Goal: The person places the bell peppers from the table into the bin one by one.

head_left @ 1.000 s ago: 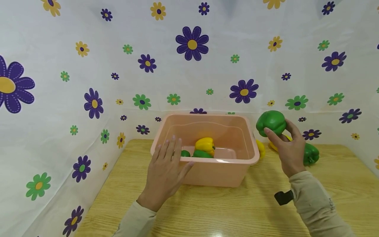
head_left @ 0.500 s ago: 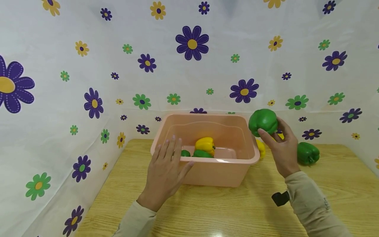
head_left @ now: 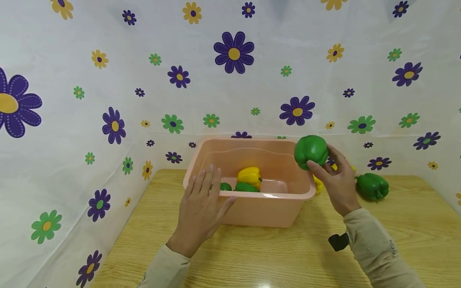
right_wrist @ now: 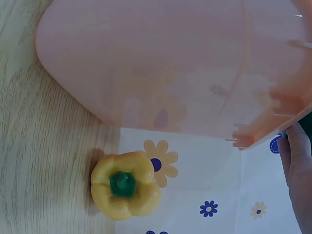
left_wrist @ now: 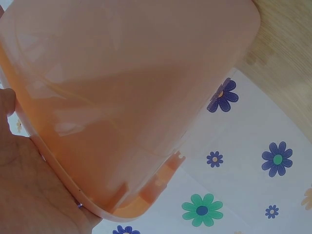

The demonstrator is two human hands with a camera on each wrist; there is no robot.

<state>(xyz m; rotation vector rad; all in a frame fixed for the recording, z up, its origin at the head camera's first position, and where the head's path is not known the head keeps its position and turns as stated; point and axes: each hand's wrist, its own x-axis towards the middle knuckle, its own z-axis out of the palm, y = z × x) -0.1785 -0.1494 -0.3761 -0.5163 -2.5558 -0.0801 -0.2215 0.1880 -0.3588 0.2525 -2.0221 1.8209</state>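
Observation:
My right hand (head_left: pixel 338 184) grips a green bell pepper (head_left: pixel 311 152) between thumb and fingers, up at the right end of a peach plastic bin (head_left: pixel 263 210). In the head view the pepper overlaps the bin's right rim. On the bin's front rim rests my left hand (head_left: pixel 199 212), its fingers straight and reaching over the edge. The left wrist view has that palm (left_wrist: pixel 39 180) against the rim. Inside the bin lie a yellow bell pepper (head_left: pixel 247 176), a green one (head_left: pixel 246 187) and another green piece (head_left: pixel 225 187), partly hidden by the front wall.
Right of the bin, a yellow bell pepper (right_wrist: pixel 126 187) sits on the wooden table (head_left: pixel 252 256). More yellow (head_left: pixel 335 166) shows behind my right hand. Farther right lies a green bell pepper (head_left: pixel 372 187). A flower-printed white sheet (head_left: pixel 259 92) hangs behind and at the left.
My right hand has carried the green bell pepper leftward, from beside the bin to over its right rim. The left hand and the bin have stayed in place.

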